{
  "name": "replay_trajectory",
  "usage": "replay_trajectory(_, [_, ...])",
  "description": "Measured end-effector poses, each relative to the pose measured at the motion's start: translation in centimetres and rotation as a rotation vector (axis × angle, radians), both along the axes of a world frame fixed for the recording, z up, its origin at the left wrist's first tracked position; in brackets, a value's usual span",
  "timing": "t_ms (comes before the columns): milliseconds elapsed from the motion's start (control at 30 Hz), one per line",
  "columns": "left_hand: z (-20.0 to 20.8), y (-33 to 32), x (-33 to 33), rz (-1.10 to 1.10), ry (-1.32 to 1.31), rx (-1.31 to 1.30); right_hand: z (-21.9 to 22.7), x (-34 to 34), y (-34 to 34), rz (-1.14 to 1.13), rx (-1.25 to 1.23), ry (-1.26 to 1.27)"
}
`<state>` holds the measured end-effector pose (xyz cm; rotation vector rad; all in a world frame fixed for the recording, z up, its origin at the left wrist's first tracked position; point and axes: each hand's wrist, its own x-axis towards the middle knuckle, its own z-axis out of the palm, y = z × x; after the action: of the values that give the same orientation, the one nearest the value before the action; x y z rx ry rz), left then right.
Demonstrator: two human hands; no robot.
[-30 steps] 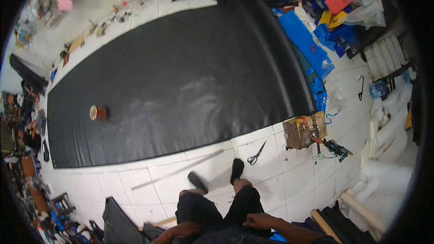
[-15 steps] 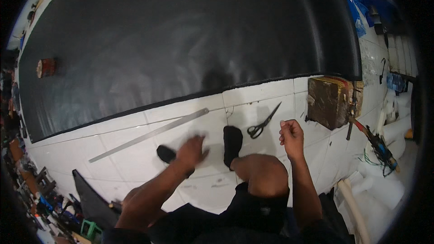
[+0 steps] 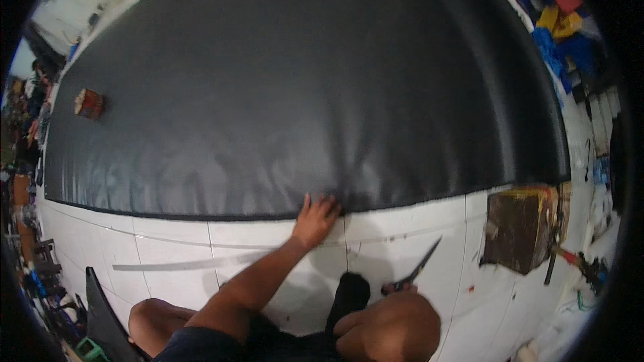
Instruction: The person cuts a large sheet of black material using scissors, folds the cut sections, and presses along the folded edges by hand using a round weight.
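My left hand [image 3: 317, 221] reaches to the near edge of a large black sheet [image 3: 288, 94], its fingers spread and lying on the material. Small wrinkles run through the sheet around it. Black scissors [image 3: 424, 261] are on the white tiles to the right, blades pointing away and to the right. What shows of my right hand [image 3: 408, 288] is at the scissors' handles, fingers closed around them; my bent knee hides the rest of it. A long metal ruler [image 3: 168, 265] lies on the floor at left, partly behind my left forearm.
A worn brown block [image 3: 516, 231] stands by the sheet's near right corner, with a red-handled tool [image 3: 570, 258] beside it. A short reddish cylinder [image 3: 89, 104] sits on the sheet's left part. Clutter lines the left side, with a green stool [image 3: 88, 350] low down.
My left hand has moved forward from above my foot onto the sheet's edge. My right hand has come down to the scissors' handles. The view has shifted, and my knees are bent deeper.
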<state>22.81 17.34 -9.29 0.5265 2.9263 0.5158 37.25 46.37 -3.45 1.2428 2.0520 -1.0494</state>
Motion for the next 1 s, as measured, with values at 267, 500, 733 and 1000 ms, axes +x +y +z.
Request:
replay_trajectory(267, [0.0,1.0,0.3,0.085,0.126,0.125,0.7,0.5,-2.4,0.374,0.323,-0.042])
replay_trajectory(500, [0.0,3.0,0.3,0.152,0.141,0.150,1.2,-2.0,-0.2,0.527,-0.113,0.093])
replay_trajectory(733, [0.2,2.3,0.0,0.249,0.100,0.277,1.0,-1.8,-3.1,0.296,-0.658,0.011])
replay_trajectory(1000, [1.0,2.8,0.3,0.262,0.114,0.314,-1.8,-3.5,-5.0,0.336,-0.769,0.133])
